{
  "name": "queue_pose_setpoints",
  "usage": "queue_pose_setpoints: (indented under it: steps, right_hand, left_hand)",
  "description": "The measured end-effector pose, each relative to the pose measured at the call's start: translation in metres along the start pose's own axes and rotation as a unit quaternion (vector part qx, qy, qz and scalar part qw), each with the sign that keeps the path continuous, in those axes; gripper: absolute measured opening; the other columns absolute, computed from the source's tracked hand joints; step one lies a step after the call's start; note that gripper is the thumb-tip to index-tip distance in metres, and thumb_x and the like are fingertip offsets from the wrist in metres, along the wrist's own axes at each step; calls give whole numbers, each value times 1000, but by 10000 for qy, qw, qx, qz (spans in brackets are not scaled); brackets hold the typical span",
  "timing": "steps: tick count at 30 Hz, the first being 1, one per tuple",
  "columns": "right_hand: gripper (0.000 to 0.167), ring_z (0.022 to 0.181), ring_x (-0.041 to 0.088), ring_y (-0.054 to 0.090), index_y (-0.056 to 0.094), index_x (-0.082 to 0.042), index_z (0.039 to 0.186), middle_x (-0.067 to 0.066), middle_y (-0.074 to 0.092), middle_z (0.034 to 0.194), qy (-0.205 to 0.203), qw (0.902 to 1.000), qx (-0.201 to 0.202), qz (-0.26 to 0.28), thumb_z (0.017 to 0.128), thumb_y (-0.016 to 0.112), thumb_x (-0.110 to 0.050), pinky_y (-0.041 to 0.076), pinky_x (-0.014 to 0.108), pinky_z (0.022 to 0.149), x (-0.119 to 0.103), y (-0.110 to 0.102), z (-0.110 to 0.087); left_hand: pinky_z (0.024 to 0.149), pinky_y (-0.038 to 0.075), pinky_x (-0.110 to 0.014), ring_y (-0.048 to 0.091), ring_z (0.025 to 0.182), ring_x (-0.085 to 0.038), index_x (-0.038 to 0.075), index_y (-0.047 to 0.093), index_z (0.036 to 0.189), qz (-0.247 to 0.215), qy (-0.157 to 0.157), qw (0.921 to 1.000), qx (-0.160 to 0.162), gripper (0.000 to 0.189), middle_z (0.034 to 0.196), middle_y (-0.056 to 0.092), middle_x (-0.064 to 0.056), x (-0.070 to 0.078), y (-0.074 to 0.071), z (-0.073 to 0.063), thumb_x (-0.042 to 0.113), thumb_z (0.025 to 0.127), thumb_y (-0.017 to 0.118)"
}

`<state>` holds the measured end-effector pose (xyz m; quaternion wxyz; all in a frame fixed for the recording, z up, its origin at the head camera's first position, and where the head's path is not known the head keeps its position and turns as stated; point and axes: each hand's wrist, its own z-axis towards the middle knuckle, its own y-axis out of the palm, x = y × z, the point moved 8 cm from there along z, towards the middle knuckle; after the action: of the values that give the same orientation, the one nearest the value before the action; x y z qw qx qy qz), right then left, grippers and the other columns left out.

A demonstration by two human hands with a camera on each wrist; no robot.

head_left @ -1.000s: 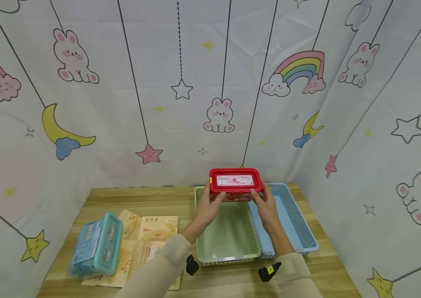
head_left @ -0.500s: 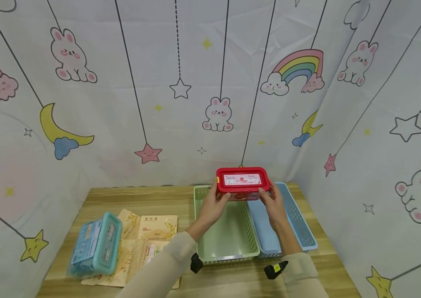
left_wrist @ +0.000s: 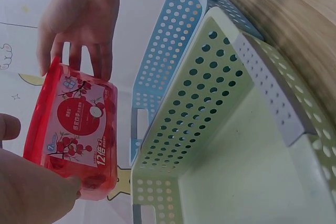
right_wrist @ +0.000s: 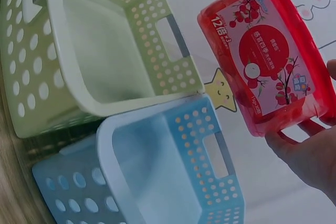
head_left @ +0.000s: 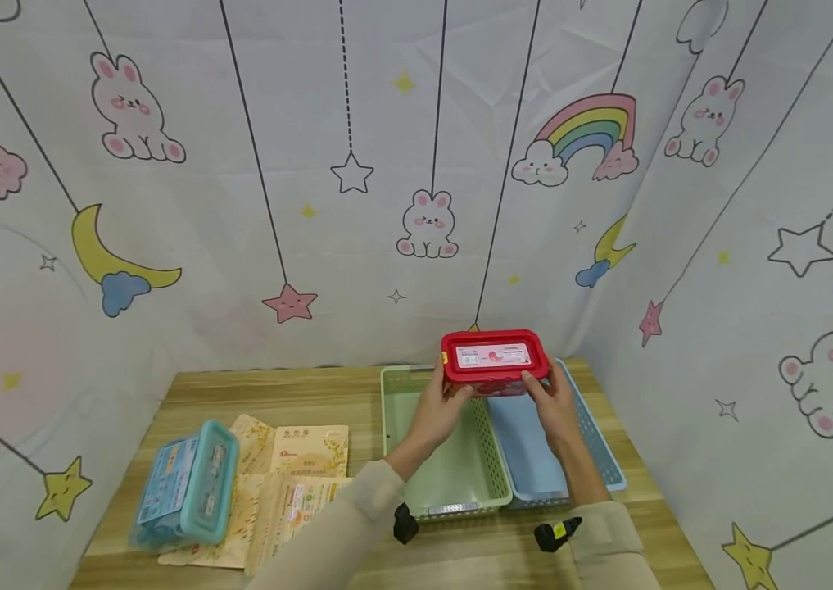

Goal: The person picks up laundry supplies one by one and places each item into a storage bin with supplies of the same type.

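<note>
A person's left hand (head_left: 434, 416) and right hand (head_left: 558, 410) hold a red box (head_left: 495, 357) between them, one at each end, with the thumbs on its near side and the fingers curled round the ends, so both hands grip it. The box is up in the air, clear of the baskets, and in the head view it shows over the far ends of a green basket (head_left: 460, 467) and a blue basket (head_left: 528, 452). Its lid carries a pale label, and in the wrist views one face of the box has a printed panel with a red circle, berries on branches and Chinese lettering. The two baskets stand side by side on a wood-grain desk (head_left: 269, 393), the green on the left, both with rows of holes through their walls. On the left part of the desk lie several pale yellow packets (head_left: 310, 451), overlapping one another, and next to them a teal box (head_left: 187, 492) is tipped over with its lid turned to the right. Behind is a white curtain (head_left: 357, 98) printed with rabbits, stars, moons and rainbows. Both arms wear light beige sleeves (head_left: 335, 528), a black device (head_left: 405, 523) near each cuff
</note>
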<state>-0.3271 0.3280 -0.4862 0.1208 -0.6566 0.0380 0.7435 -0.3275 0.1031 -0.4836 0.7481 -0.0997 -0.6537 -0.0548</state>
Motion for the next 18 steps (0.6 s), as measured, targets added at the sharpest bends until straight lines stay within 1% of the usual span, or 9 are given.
queue_pose_setpoints:
  steps: [3,4,7,10,14,16,18]
  right_hand:
    - [67,125,30,51,36,-11,164,14,44,161,10,9997,23,-252,106,67,-24,48,25,96,1,-3,-1]
    - [67,125,30,51,36,-11,163,14,45,161,5,9997,32,-261,106,68,-25,47,25,94,2,-4,-1]
    - [66,124,28,51,37,-10,162,13,45,160,7,9999,66,-139,106,68,-24,48,21,93,4,-8,-1]
    - [65,122,25,50,36,-10,163,14,45,160,40,9999,151,9,107,66,-20,47,19,93,6,-13,-1]
    - [68,122,21,48,32,-11,166,13,43,161,132,9996,240,73,107,64,-18,45,22,96,7,-19,-1]
    - [69,123,21,47,30,-11,167,12,42,162,164,9995,265,58,107,63,-19,45,28,100,8,-22,-2]
    - [69,124,21,47,30,-10,167,13,41,162,180,9994,301,69,107,63,-18,45,31,103,8,-26,-1]
  left_hand:
    - [116,44,-50,42,151,-33,11,11,172,238,-8,9997,62,79,170,34,-14,-2,3,1,14,108,58]
    - [115,45,-51,43,150,-34,10,11,171,355,6,9993,91,78,169,35,-15,-1,4,2,14,108,57]
    - [114,45,-54,45,148,-37,7,13,171,702,-3,9974,164,77,167,38,-18,-1,6,3,13,107,56]
    - [115,44,-55,44,149,-36,6,16,170,883,-68,9960,132,75,166,41,-18,0,9,5,15,107,56]
    - [117,41,-55,41,152,-34,8,15,171,756,-188,9970,-7,76,167,40,-16,-1,16,6,15,107,56]
    - [117,41,-57,40,152,-35,11,13,171,622,-277,9976,-101,77,167,39,-15,-3,21,5,16,108,56]
    - [118,39,-58,38,153,-36,13,11,172,456,-342,9982,-194,79,169,36,-14,-5,26,5,16,107,57]
